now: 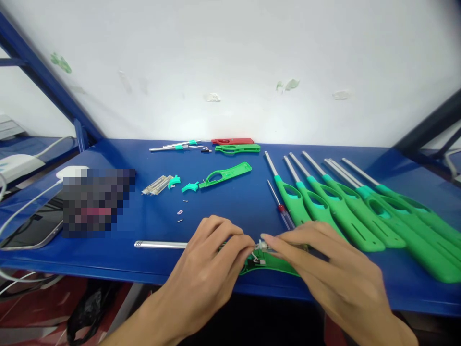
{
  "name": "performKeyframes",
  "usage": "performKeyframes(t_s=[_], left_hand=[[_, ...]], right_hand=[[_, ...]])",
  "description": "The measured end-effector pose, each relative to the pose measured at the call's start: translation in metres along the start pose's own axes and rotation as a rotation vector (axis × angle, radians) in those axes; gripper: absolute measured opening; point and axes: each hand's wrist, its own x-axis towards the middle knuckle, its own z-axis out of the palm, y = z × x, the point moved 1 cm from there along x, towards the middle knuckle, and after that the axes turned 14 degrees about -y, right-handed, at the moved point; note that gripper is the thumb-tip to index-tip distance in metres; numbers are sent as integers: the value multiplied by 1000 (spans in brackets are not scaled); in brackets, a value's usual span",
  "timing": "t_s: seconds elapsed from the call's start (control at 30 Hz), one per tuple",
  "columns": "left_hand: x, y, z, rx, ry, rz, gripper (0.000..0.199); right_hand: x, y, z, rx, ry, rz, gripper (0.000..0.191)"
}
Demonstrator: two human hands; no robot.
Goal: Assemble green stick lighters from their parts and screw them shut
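Observation:
An opened long-nosed gas lighter lies near the table's front edge, its metal tube pointing left and its green half shell under my hands. White wires and a small pale connector show inside the shell. My left hand is closed over the front of this lighter, thumb and forefinger pinched by the wires; what sits between those fingertips is hidden. My right hand is closed round a clear fuel tank, mostly covered by the fingers, with its whitish valve end beside my left fingertips.
Several green lighters lie at the right, beside a screwdriver. Farther back are a green half shell, teal triggers, clear fuel tanks, loose screws and a red handle. A phone lies at left.

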Motion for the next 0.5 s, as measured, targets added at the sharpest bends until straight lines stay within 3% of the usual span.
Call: performKeyframes(t_s=[0.5], left_hand=[[-2, 0, 1, -5, 4, 39, 17]], right_hand=[[2, -1, 0, 32, 28, -43, 61]])
